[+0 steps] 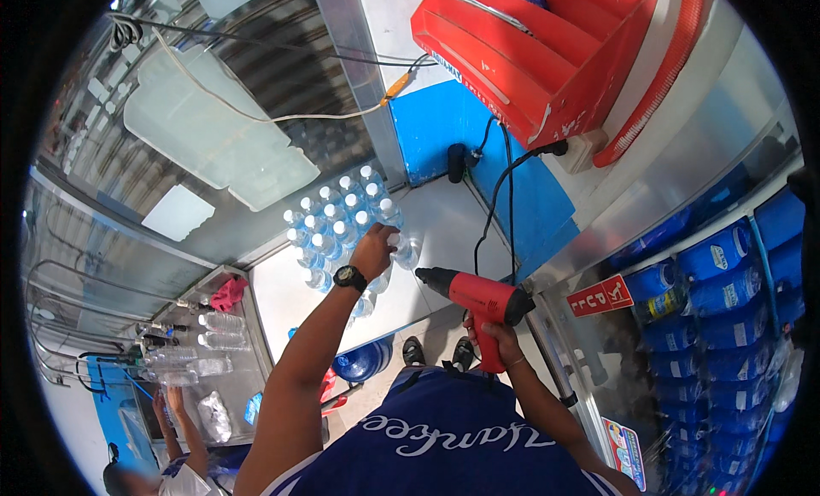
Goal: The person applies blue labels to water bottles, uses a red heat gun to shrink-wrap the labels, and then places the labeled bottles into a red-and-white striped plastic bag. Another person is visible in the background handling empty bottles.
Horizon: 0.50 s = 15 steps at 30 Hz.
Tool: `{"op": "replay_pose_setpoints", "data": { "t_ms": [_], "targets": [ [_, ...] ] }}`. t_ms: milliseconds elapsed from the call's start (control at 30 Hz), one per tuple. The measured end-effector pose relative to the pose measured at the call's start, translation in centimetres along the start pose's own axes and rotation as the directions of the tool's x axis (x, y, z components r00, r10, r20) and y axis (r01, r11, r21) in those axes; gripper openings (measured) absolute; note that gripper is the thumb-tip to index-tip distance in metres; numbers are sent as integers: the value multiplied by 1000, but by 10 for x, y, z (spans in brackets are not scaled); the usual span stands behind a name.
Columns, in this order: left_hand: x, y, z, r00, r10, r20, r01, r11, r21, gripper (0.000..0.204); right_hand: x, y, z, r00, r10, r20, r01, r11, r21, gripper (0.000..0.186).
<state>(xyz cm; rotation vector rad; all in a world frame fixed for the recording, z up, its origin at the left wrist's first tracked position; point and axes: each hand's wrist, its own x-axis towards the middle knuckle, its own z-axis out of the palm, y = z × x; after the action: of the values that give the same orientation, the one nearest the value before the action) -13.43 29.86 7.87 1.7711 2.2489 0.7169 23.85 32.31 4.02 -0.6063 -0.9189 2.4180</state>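
My left hand [373, 254], with a black watch on its wrist, is closed at the capped top of a clear plastic water bottle [408, 252]. This bottle stands at the right edge of a group of bottles. Several white-capped water bottles [333, 212] stand close together on the white tabletop [278, 304], to the left of and beyond that hand. My right hand [500, 338] is wrapped round the handle of a red heat gun [478, 298]. Its black nozzle points left toward the bottle in my left hand, with a gap between them.
A red metal rack [547, 60] stands at the back, with black cables [491, 210] hanging below it. At left, a co-worker's hands [171, 402] reach into a steel sink [260, 342] with bottles. Large blue water jugs [722, 325] are stacked at right; another jug [354, 365] sits under the table.
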Motion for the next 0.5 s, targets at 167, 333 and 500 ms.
{"op": "replay_pose_setpoints", "data": {
  "t_ms": [167, 333, 500],
  "targets": [
    [25, -12, 13, 998, -65, -24, 66, 998, 21, 41, -1, -3, -2, 1000, -5, 7, 6, 999, -34, 54],
    [27, -16, 22, 993, 13, -115, -7, 999, 51, 42, -1, -3, -1, 1000, 25, -18, -25, 998, -53, 51],
    [16, -2, -1, 980, -186, -75, 164, 958, -233, 49, 4, -4, 3, 998, 54, 37, -53, 998, -30, 52]
  ]
}}
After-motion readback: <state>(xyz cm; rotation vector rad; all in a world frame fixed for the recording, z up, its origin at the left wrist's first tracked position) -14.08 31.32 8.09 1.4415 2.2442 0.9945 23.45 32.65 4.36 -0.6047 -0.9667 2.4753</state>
